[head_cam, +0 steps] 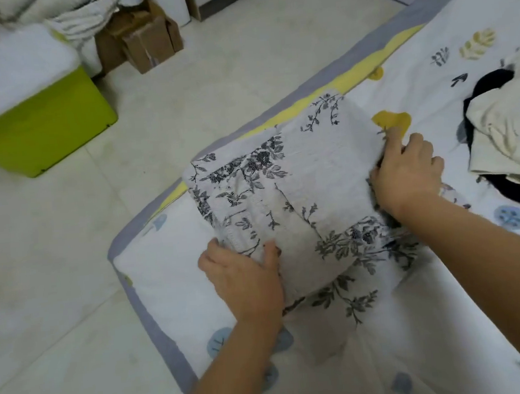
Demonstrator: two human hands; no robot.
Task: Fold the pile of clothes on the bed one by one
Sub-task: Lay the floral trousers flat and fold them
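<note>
the floral garment (299,193), pale grey with dark flower and leaf print, lies folded into a rough square near the corner of the bed (173,297), on the white patterned sheet beside its grey and yellow border. its right and near edges are partly covered by the two hands, and what kind of garment it is cannot be told from the folded shape. the left hand (243,279) grips the near left corner, thumb on top of the cloth and fingers curled underneath, out of sight. the right hand (406,173) holds the right edge, its fingers bent over and tucked into the fabric so their tips are hidden. further right, the pile of clothes (509,133), cream cloth over something dark, is cut off by the frame edge. a lime green box (44,126) stands on the floor, its top cut off.
</note>
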